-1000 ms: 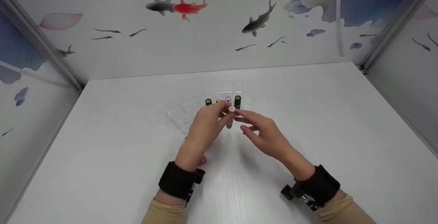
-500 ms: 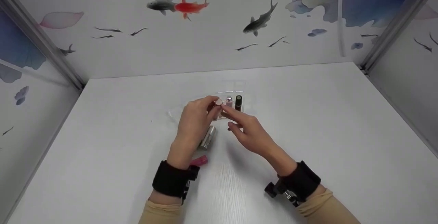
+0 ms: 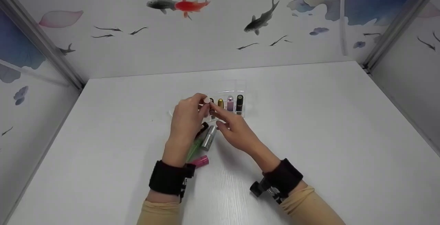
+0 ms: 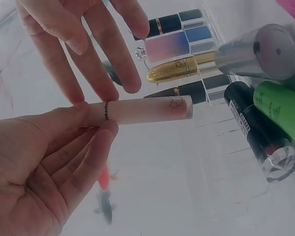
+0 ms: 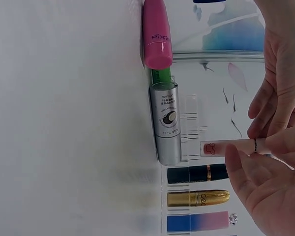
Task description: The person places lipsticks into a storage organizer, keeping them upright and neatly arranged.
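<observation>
My left hand (image 3: 185, 118) pinches a pale pink lip gloss tube (image 4: 152, 110) near its cap end, between thumb and fingers. In the head view the tube's round cap end (image 3: 207, 100) points up. Extended fingers of my right hand (image 3: 237, 132) reach to the cap, and the rest of that hand is relaxed. Below and behind the hands lies a clear plastic lipstick holder (image 3: 235, 90). In its slots are a gold lipstick (image 4: 172, 70), a pink-and-blue lipstick (image 4: 167, 45) and dark lipsticks, one of them (image 3: 239, 103) at the right end.
A silver tube (image 3: 209, 138), a green tube (image 3: 195, 149) and a magenta tube (image 3: 201, 161) lie on the white table (image 3: 309, 132) by my left wrist. A black tube with a clear end (image 4: 250, 128) lies beside them. A patterned wall (image 3: 220, 53) borders the table's back.
Both hands have moved left together with the lip gloss tube, along the holder. More lipsticks in the holder and the loose tubes beside my left wrist have come into sight.
</observation>
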`<act>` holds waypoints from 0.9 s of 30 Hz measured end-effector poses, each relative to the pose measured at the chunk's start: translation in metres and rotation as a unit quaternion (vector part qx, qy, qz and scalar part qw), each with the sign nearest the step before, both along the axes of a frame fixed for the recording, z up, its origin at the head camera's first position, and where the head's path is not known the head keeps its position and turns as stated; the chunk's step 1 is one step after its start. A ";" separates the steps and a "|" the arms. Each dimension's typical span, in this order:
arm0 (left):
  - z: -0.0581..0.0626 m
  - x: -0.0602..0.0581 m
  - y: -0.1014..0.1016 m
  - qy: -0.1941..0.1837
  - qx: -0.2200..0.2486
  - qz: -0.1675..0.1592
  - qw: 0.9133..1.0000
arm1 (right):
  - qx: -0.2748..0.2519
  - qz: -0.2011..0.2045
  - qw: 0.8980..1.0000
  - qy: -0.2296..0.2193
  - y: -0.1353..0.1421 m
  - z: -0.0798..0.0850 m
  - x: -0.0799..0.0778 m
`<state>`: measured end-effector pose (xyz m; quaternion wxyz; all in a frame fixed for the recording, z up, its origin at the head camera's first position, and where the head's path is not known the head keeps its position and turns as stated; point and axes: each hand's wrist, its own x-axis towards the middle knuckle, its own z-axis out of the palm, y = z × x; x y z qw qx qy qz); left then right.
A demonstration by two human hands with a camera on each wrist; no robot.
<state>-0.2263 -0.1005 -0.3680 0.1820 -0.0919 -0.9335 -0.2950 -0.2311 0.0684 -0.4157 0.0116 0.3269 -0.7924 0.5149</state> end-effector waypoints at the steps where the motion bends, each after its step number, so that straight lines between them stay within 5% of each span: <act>1: -0.001 -0.001 -0.001 0.001 -0.001 0.003 1.000 | 0.000 0.000 1.000 -0.002 -0.002 -0.001 -0.001; 17: -0.012 -0.009 -0.001 -0.031 0.004 0.019 0.999 | 0.018 0.018 0.999 -0.032 -0.005 -0.013 -0.007; 27: -0.018 -0.011 -0.004 -0.029 0.013 0.009 0.999 | 0.071 0.024 0.997 -0.014 -0.006 -0.013 -0.006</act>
